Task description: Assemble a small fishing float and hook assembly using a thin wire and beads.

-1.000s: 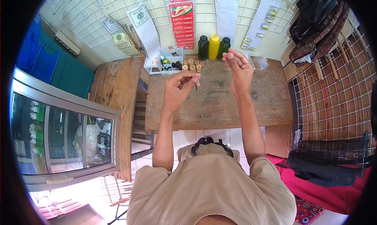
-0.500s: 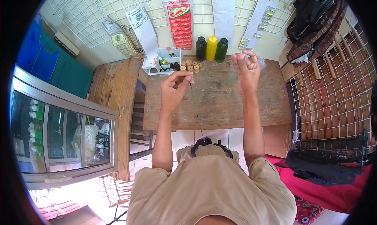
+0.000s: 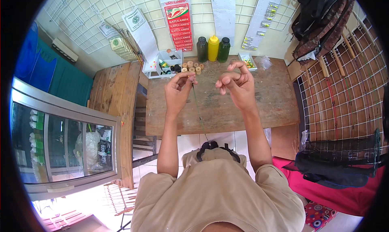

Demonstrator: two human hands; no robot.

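Note:
My left hand (image 3: 177, 92) is closed in a pinch on the upper end of a thin green rod (image 3: 197, 105). The rod slants down past the table's front edge to between my knees. To its right, my right hand (image 3: 240, 88) is raised over the table with its index finger lifted and the thumb and other fingers curled together. Whatever those fingers hold, if anything, is too fine to make out. Several round cork pieces (image 3: 193, 66) lie just beyond my left hand.
A white divided tray (image 3: 152, 74) with small bottles stands beside the corks on the wooden table (image 3: 259, 110). Behind are two dark green bottles (image 3: 223, 50) and a yellow squeeze bottle (image 3: 213, 50). A small white box (image 3: 254, 69) holds colourful bits. A glass cabinet (image 3: 67, 147) stands left.
My right hand has come left and lower, toward my left hand, and its index finger has lifted. The small white box now shows beyond it. My left hand keeps its pinch on the rod.

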